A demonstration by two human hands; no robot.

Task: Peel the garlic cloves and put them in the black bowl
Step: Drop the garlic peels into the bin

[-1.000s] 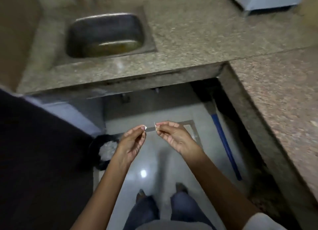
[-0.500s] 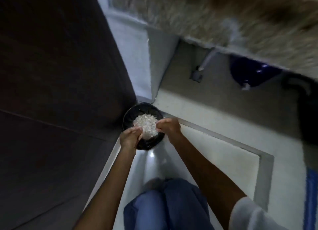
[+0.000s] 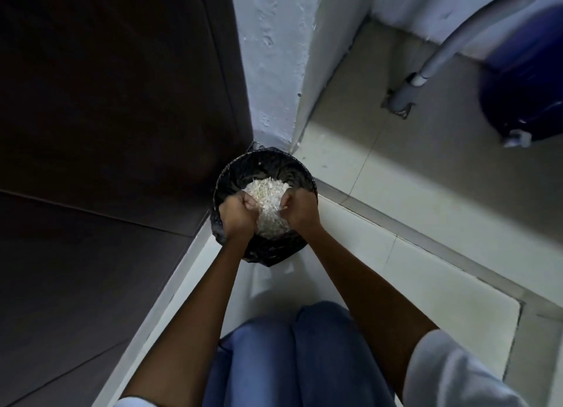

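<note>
- A dark door panel (image 3: 106, 102) fills the view from 9 to 12 o'clock. A blue drum (image 3: 524, 71) sits at 2 o'clock behind a grey pipe (image 3: 441, 50).
- The person stood at a granite counter a second ago and now crouches over a black bin (image 3: 265, 163) at centre, set against the wall's corner.
- The left hand (image 3: 238, 217) and right hand (image 3: 302, 213) meet with fingers curled over the bin's pale heap of papery skins (image 3: 268, 196). Whether either still pinches a scrap cannot be told.
- This looks like a trip to discard peel. No clove and no black bowl is in view, so the bowl likely gains nothing here.
</note>
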